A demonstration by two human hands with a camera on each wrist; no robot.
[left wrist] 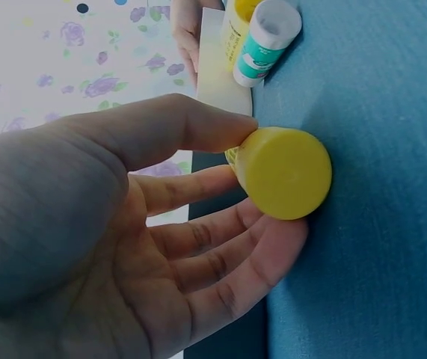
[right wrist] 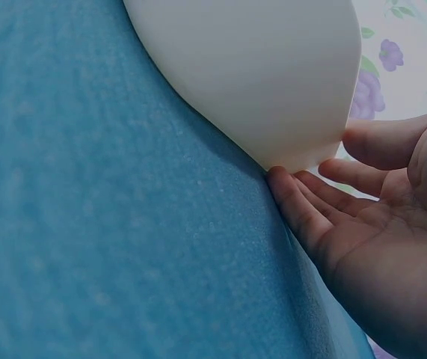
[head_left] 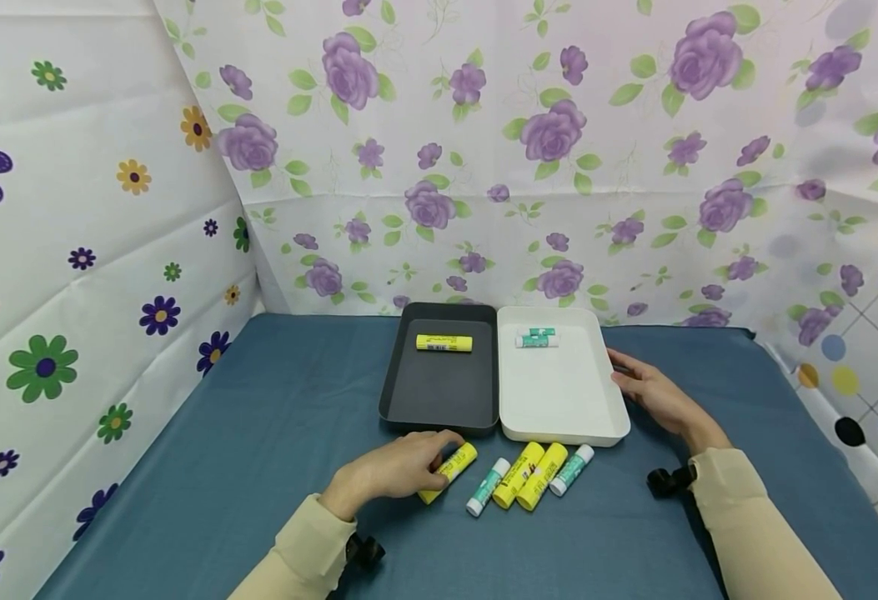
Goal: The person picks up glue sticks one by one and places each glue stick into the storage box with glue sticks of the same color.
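Observation:
My left hand pinches a yellow glue stick between thumb and fingers, low over the cloth in front of the black tray. The round yellow end of that stick faces the camera in the left wrist view. With fairly straight fingers, my right hand touches the right side of the white tray. In the right wrist view its thumb lies at the rim and its fingertips at the tray's lower edge. One yellow glue stick lies in the black tray. Two small white-and-teal sticks lie in the white one.
Before the white tray lie two yellow glue sticks side by side, with a white-and-teal stick to their left and another teal stick to their right. Blue cloth covers the table. Flowered curtains stand behind and beside it.

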